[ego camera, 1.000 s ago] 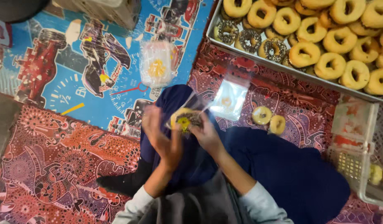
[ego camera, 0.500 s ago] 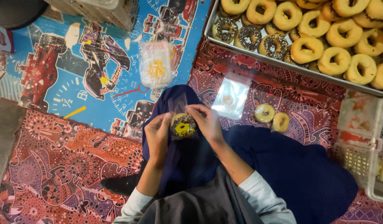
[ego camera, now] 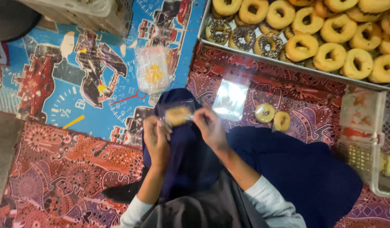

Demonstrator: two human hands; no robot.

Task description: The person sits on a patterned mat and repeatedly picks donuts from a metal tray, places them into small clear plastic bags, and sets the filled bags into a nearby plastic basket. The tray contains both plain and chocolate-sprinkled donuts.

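**Bagged doughnut turned over between both hands**

While half a second ago the yellow-topped face showed, the small bagged doughnut (ego camera: 178,115) now shows a plain pale side. Both hands, left hand (ego camera: 156,137) and right hand (ego camera: 209,126), pinch its clear wrapper, below the metal doughnut tray (ego camera: 262,62). Judged: sealing continues.

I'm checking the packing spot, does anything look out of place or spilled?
Two loose doughnuts lie bare on the patterned mat, outside the metal tray. Nothing looks spilled or damaged.
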